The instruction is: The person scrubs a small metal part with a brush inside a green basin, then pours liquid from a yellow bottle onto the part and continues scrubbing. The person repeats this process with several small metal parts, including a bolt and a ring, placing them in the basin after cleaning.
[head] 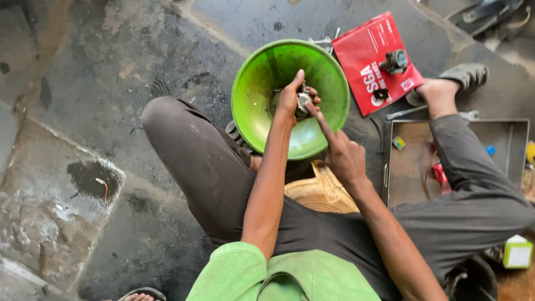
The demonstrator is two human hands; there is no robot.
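We see a red packet (374, 61) lying flat on the dark floor to the right of the green bowl (262, 83), a rough square with white print, and a small grey metal part (395, 61) resting on top of it. Lower right, beside our knee, a small green and white box (518, 251) sits on the ground. A shallow metal tray (510, 136) lies under our right leg, holding a few small bits in yellow, blue and red.

Over the green bowl, our left hand (290, 97) is closed around a small metal piece (304, 102), held just above the bowl's bottom. Our right hand (343, 153) is near the bowl's rim, with its forefinger stretched up to touch that piece and the other fingers curled in. A wooden stool (320, 192) shows between our legs.
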